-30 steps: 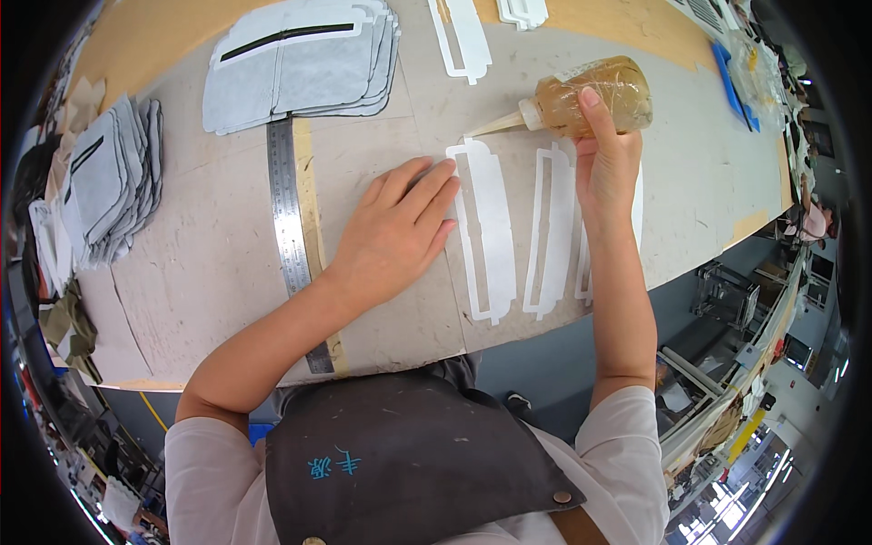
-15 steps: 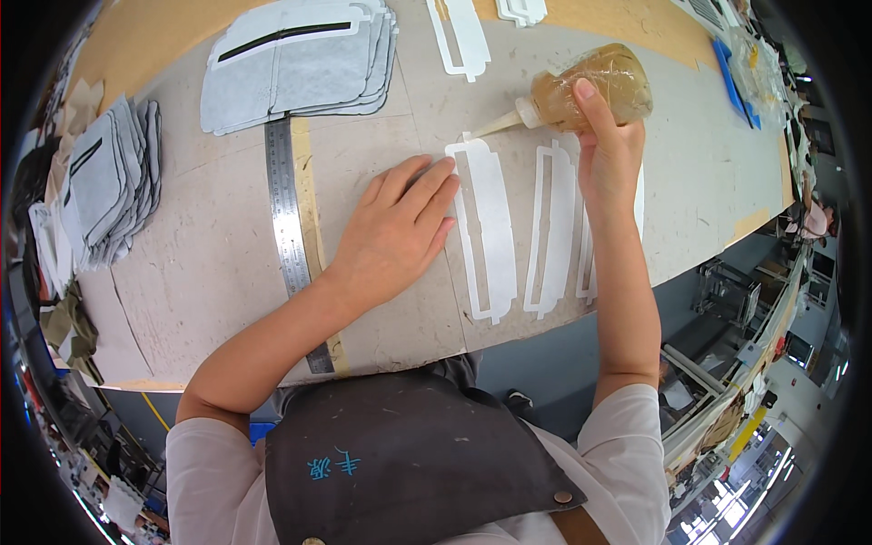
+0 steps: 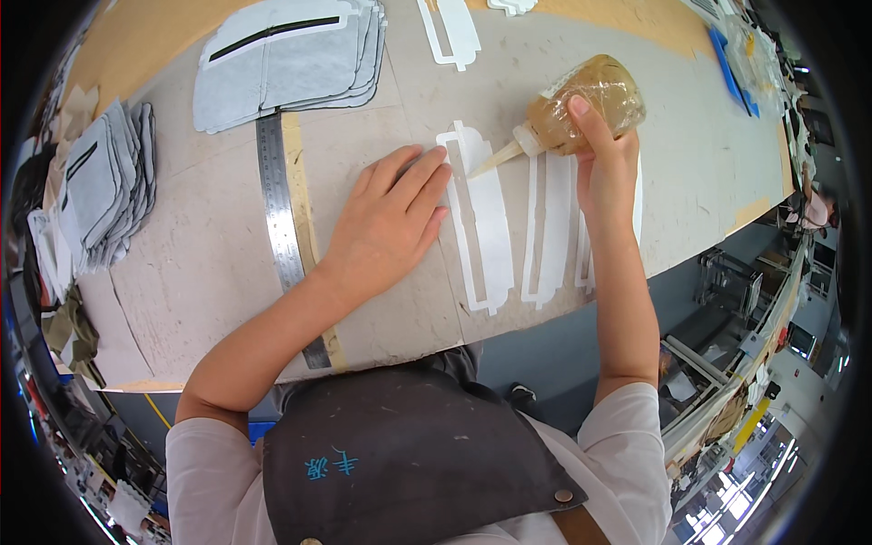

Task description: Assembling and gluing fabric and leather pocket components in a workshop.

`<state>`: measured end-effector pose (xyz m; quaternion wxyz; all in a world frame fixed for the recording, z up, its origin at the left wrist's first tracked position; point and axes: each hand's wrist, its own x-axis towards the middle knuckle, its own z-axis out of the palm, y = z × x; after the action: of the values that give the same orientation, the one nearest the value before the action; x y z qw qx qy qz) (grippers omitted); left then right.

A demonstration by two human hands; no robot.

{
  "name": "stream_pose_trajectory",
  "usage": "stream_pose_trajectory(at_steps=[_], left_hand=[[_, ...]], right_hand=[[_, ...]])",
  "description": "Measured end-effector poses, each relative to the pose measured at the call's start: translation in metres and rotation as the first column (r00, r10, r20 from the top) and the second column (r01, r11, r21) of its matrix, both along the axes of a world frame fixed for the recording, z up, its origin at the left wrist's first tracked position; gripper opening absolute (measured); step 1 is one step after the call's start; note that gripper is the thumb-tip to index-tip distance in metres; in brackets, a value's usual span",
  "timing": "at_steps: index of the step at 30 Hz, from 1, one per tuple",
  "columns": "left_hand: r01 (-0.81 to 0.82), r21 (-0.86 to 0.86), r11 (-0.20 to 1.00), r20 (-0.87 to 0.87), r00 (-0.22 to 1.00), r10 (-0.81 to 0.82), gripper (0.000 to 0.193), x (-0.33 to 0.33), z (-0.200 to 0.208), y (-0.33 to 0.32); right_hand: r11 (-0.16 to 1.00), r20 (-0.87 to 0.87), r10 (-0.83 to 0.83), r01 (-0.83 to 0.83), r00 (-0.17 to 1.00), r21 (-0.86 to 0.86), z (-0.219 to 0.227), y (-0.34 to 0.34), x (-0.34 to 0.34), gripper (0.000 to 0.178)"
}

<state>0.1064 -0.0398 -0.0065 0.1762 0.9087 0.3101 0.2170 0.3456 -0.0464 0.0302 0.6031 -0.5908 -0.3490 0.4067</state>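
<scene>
My right hand (image 3: 607, 159) grips a clear squeeze bottle (image 3: 595, 100) of amber liquid, probably glue, its thumb on top. The bottle is tilted, and its pale tapered nozzle (image 3: 498, 158) points down-left to the upper part of a white slotted strip (image 3: 491, 241), at the right edge of the slot. I cannot tell whether the tip touches. My left hand (image 3: 386, 213) lies flat with fingers stretched out, fingertips at the strip's upper left edge. A second slotted strip (image 3: 556, 227) lies to the right; others beyond it are partly hidden by my right forearm.
A steel ruler (image 3: 280, 209) lies left of my left hand beside a tan strip. Grey fabric panels are stacked at the back (image 3: 291, 73) and far left (image 3: 107, 182). Another white slotted piece (image 3: 451, 36) lies farther back. A blue tool (image 3: 731, 73) sits at the back right.
The nozzle has moved from the strip's top end down along the slot's right edge. The bottle is tilted more steeply. My left hand stays at the strip's edge.
</scene>
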Motion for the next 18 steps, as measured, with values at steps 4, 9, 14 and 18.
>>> stream_pose_trajectory(at_steps=[4,9,14,18], left_hand=[[0.013,0.051,0.999,-0.014,1.000,-0.012,0.038,-0.001,-0.002,0.001],[-0.003,0.049,0.999,0.018,1.000,0.002,0.041,-0.001,-0.007,0.001],[-0.004,0.047,0.999,0.021,1.000,0.003,0.040,0.000,-0.006,0.002],[0.004,0.048,0.999,0.020,1.000,-0.005,0.040,-0.001,-0.005,0.003]], right_hand=[[1.000,-0.021,0.005,-0.005,1.000,-0.005,-0.002,-0.017,-0.001,0.037],[0.999,-0.020,-0.037,0.037,0.999,-0.034,-0.001,-0.040,-0.005,0.038],[0.995,-0.026,-0.060,0.058,0.998,-0.078,0.000,-0.063,-0.006,0.044],[0.991,-0.030,-0.017,0.013,0.999,-0.129,0.002,-0.083,-0.008,0.047]])
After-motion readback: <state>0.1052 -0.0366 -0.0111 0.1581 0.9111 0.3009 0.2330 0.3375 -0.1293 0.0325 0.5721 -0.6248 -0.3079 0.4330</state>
